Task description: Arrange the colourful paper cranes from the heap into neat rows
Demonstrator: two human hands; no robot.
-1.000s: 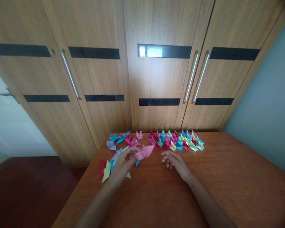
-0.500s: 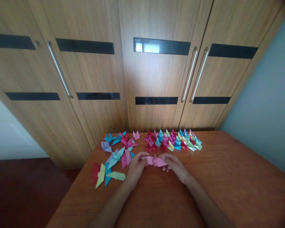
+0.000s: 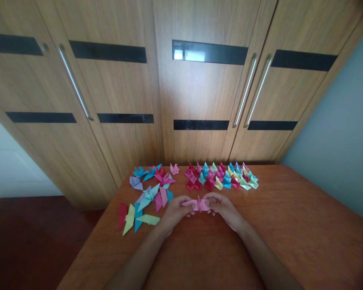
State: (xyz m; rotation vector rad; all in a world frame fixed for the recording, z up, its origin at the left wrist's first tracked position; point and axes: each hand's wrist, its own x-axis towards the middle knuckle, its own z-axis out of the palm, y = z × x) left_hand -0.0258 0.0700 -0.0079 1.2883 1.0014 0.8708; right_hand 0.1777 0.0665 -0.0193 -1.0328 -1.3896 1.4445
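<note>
A pink origami crane (image 3: 200, 204) is held level between my two hands, above the near middle of the table. My left hand (image 3: 178, 210) pinches its left wing, thumb on top. On the other side, my right hand (image 3: 223, 207) grips the right wing between thumb and fingers. The crane's narrow middle points stand up between the hands. Left of my left hand lie loose folded paper cranes, among them a light green one (image 3: 149, 219) and a pale blue one (image 3: 149, 197).
Beyond my hands, several colourful cranes (image 3: 220, 177) stand in close rows at the back of the wooden table (image 3: 284, 225). A small pink crane (image 3: 174, 169) stands apart from them. Wardrobe doors (image 3: 199, 92) with metal handles rise directly behind the table.
Both hands have closed further over the pink crane's wings, my left thumb now lying further in along its wing. The view has tilted slightly; the other cranes stay put.
</note>
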